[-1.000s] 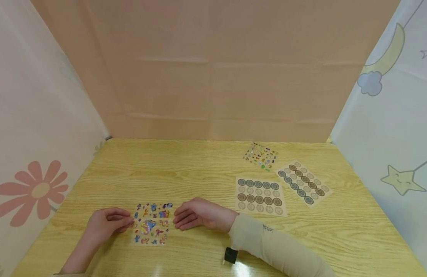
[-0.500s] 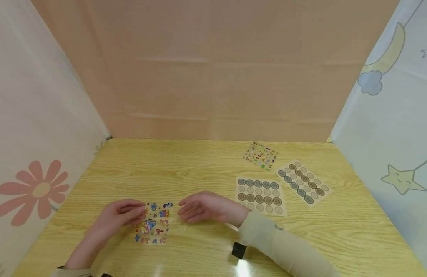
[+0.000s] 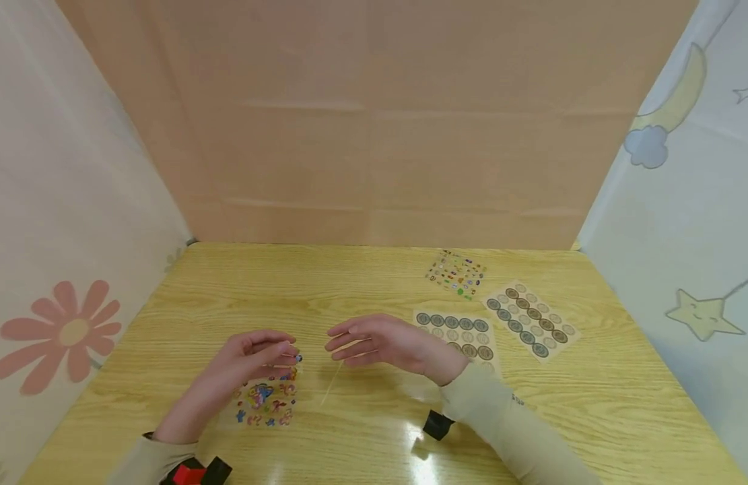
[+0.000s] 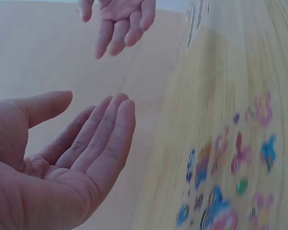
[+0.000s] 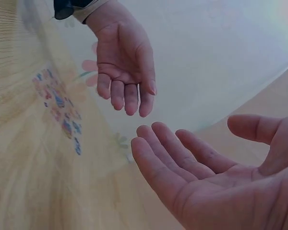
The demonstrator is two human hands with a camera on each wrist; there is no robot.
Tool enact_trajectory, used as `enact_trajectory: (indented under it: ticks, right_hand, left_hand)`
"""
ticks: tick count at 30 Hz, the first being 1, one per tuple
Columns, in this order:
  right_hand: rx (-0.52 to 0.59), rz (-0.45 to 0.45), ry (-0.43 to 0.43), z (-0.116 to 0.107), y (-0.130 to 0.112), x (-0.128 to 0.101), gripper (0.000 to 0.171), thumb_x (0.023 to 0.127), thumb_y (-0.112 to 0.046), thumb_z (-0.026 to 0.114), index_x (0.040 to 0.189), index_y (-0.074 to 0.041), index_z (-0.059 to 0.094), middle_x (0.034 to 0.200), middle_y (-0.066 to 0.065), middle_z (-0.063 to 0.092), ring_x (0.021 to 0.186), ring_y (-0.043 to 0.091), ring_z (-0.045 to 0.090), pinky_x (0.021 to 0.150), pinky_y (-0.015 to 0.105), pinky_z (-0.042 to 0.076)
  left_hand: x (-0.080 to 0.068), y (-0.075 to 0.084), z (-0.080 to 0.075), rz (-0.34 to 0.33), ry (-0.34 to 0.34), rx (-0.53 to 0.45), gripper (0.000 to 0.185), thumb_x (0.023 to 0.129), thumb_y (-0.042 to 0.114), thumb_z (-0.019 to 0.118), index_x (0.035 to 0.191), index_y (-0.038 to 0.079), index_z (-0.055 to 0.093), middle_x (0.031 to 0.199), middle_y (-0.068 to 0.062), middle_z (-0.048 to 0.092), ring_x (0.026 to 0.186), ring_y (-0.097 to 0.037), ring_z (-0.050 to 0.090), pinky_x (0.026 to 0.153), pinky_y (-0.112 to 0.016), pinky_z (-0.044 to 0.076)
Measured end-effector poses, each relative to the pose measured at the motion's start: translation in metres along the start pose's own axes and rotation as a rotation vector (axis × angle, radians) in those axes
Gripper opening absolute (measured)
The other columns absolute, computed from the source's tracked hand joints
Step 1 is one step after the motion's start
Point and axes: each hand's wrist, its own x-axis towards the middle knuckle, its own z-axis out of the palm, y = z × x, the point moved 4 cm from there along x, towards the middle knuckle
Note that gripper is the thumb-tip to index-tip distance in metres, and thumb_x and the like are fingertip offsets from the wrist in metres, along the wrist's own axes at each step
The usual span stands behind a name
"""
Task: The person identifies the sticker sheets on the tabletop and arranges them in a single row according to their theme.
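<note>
Currently, left hand (image 3: pixel 252 357) and right hand (image 3: pixel 388 340) both relaxed, empty, raised over tabletop (image 3: pixel 374 283). Colourful sticker sheet (image 3: pixel 266 397) flat near front-left edge, beneath left hand. We judge risk: careless lowering creases sheet or slides it off edge.

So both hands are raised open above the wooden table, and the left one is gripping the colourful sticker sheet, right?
Not quite. The left hand grips nothing: the left wrist view shows its fingers straight and its palm bare. The colourful sticker sheet lies flat on the wooden table under it. The right hand is open too.
</note>
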Motion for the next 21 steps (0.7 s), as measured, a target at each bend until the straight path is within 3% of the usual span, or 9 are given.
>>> enact_trajectory:
  ticks: [10, 21]
  right_hand:
    - [-0.035, -0.076, 0.009, -0.018, -0.019, -0.019, 0.043, 0.102, -0.023, 0.039, 0.135, 0.003, 0.048, 0.134, 0.024, 0.051, 0.123, 0.040, 0.048, 0.104, 0.046, 0.040]
    - [0.049, -0.158, 0.071, -0.051, -0.032, -0.043, 0.046, 0.104, -0.022, 0.037, 0.139, 0.007, 0.040, 0.136, 0.023, 0.049, 0.126, 0.040, 0.045, 0.106, 0.049, 0.037]
  left_hand:
    - [0.034, 0.012, 0.039, 0.040, -0.108, -0.061, 0.051, 0.098, 0.027, 0.056, 0.130, -0.012, 0.048, 0.121, -0.030, 0.057, 0.109, -0.040, 0.058, 0.090, -0.043, 0.052]
    - [0.065, 0.024, 0.076, 0.084, -0.182, -0.104, 0.043, 0.096, 0.025, 0.060, 0.124, -0.007, 0.055, 0.118, -0.022, 0.061, 0.111, -0.041, 0.057, 0.090, -0.045, 0.052]
